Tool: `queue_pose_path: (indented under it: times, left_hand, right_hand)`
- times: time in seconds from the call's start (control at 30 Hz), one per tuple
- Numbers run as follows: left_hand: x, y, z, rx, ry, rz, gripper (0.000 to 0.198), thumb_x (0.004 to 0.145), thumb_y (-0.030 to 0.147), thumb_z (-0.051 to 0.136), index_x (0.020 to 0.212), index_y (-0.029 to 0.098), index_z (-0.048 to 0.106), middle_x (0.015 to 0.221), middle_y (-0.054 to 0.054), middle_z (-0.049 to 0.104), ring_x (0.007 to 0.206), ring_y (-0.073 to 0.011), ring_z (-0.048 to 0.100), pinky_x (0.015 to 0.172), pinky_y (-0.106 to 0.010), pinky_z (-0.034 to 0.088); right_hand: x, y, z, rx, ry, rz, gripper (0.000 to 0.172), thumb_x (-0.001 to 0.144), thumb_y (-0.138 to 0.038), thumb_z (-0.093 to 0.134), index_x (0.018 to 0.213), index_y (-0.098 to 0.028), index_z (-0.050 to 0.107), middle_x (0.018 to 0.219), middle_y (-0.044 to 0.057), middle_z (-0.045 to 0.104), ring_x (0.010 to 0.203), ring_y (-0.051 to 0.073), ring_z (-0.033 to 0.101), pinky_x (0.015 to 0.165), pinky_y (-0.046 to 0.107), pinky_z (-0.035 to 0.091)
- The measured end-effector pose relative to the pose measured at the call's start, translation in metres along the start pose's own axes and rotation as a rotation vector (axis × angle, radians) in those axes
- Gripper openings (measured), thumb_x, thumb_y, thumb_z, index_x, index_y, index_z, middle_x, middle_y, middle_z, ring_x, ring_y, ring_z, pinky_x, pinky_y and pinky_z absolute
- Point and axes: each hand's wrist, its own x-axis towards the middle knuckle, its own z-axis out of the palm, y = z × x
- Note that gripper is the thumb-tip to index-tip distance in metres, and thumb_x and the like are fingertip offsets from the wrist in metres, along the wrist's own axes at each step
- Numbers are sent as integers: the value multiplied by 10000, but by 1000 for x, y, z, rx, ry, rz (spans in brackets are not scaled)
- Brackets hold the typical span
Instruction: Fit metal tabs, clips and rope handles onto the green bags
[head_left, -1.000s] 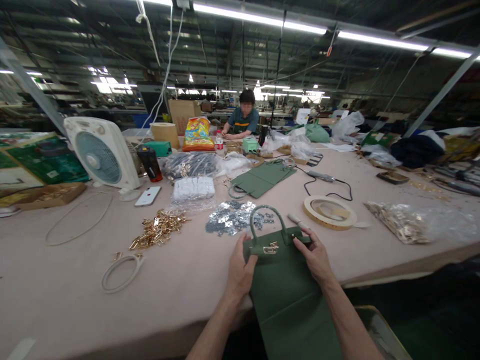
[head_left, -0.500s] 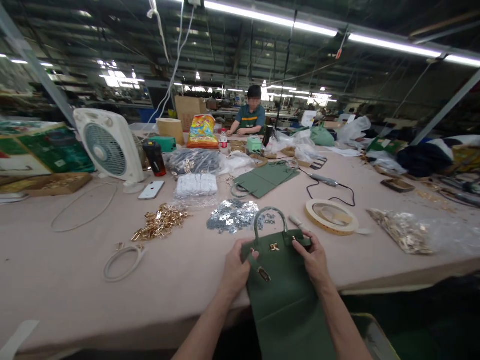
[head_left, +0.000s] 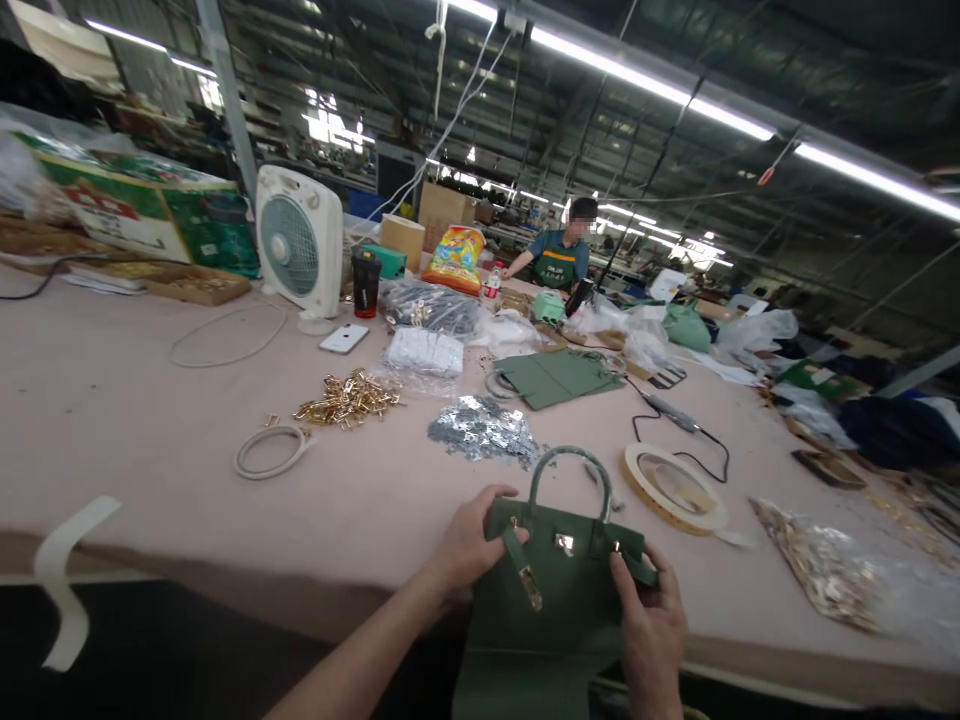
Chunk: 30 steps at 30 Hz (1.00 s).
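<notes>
**Bag (head_left: pixel 559 600) gripped at the tabletop's (head_left: pixel 150 430) near edge**

The green bag sits at the near edge. Its top rests over the tabletop and its lower part hangs below the edge. The left hand (head_left: pixel 469 545) has its fingers closed on the top left corner, with the thumb on the front beside the loose strap (head_left: pixel 523 568). The right hand (head_left: pixel 652 625) has its fingers shut on the top right corner. Just beyond the handle (head_left: pixel 570 458) lie a silver pile (head_left: pixel 484 432) and a tape roll (head_left: pixel 675 490). A gold pile (head_left: pixel 349 398) sits further left.
</notes>
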Motion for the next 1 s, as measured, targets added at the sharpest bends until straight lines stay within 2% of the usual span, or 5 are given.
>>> queue_pose_path:
  times: [0.13,0.33,0.5,0.83,1.0]
  left_hand:
    - [-12,1,18,-102,-28,-58,636,772,308,811,1351,216,564,974,-24,754,857,-212,715,785,-312,568]
    - [-26,3,53,-10,305,-33,833,682,315,904,1401,242,490,1255,-83,690,1080,-261,702,994,-401,545]
    - [-33,14,59,131,446,-66,919,616,407,952,1391,252,484,1360,-103,613,1194,-318,643,1052,-461,506]
    - [-36,30,48,9,366,-205,679,605,430,952,1118,232,555,869,10,697,769,-210,691,698,-303,558]
    - [-32,24,53,-111,266,-198,865,596,354,965,1318,227,506,1060,-45,712,911,-234,706,816,-333,582]
  right_hand:
    - [-19,-13,-16,4,59,37,774,744,-609,842,1353,-190,613,1187,107,743,1050,295,728,875,368,621]
    - [-44,-42,-22,40,129,-6,760,729,-576,869,1331,-194,604,1185,114,737,1076,298,723,987,405,588]
    - [-56,-58,-25,-25,139,-57,695,744,-557,867,1288,-197,629,1175,110,734,1068,294,725,999,398,579]
    - [-75,-60,-38,-126,40,-195,604,761,-525,852,1217,-181,657,1132,125,754,1019,313,738,878,386,614]
    - [-79,-78,-47,-127,130,-270,645,708,-561,890,1183,-180,676,1022,115,772,893,318,756,788,424,652]
